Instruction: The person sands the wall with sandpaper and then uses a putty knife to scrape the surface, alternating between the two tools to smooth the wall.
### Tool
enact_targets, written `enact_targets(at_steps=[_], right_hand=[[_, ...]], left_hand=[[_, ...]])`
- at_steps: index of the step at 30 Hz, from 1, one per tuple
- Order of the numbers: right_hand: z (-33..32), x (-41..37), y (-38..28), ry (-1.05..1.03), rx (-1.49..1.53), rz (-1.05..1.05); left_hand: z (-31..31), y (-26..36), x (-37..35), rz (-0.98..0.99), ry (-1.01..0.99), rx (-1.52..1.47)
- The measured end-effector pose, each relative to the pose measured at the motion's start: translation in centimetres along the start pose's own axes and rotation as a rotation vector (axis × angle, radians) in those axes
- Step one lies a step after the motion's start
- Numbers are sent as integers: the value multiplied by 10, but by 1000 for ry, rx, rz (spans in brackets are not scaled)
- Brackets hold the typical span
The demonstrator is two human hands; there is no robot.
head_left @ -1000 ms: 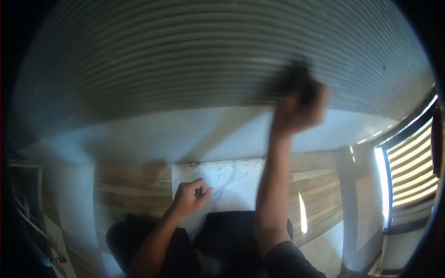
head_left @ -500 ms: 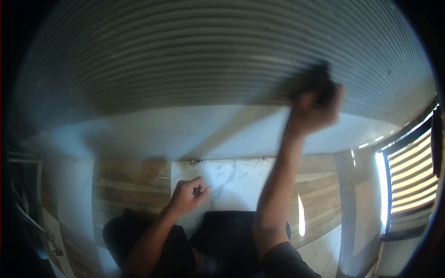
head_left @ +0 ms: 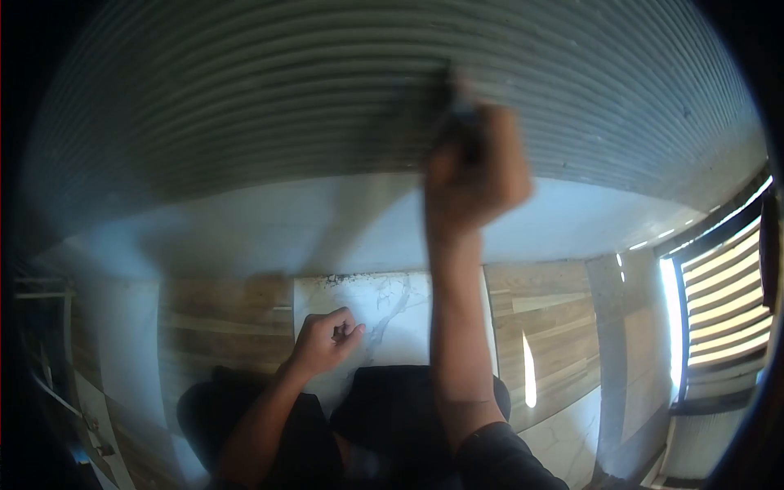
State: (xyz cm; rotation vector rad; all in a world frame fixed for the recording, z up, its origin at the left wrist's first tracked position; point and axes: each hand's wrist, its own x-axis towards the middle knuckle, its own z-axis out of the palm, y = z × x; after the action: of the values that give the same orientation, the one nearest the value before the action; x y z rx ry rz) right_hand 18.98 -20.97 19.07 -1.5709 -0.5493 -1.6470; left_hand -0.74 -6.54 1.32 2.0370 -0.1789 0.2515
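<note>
My right hand is closed around a small dark object, raised in front of a grey ribbed wall panel. Motion blur hides what kind of object it is, and whether it touches the ribs cannot be made out. Low over my lap, my left hand is curled into a loose fist with nothing visible inside. Below it lies a white marbled floor tile with grey veins.
A smooth pale strip runs between the ribbed panel and the floor. Dark crumbs lie along its foot. Wood-patterned tiles flank the marbled one. At the right is a slatted window; a metal frame stands at the left edge.
My right hand has swept left and slightly upward across the ribbed panel with the dark object, and its shadow has shifted too. My left hand has barely moved.
</note>
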Motion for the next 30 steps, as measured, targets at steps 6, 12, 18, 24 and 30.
enact_targets(at_steps=[6, 12, 18, 24, 30], right_hand=[[-25, 23, 52, 168, 92, 177], [1, -11, -47, -198, 106, 51], [-38, 14, -111, -415, 892, 951], [-68, 27, -114, -588, 1279, 1327], [-76, 14, -60, -440, 907, 1175]], left_hand=[[-6, 5, -7, -50, 45, -17], [-1, 5, 2, -19, -17, 10], [-14, 13, -1, 39, 61, -44], [-32, 37, -1, 129, 143, -120], [-37, 45, 0, 130, 178, -155]])
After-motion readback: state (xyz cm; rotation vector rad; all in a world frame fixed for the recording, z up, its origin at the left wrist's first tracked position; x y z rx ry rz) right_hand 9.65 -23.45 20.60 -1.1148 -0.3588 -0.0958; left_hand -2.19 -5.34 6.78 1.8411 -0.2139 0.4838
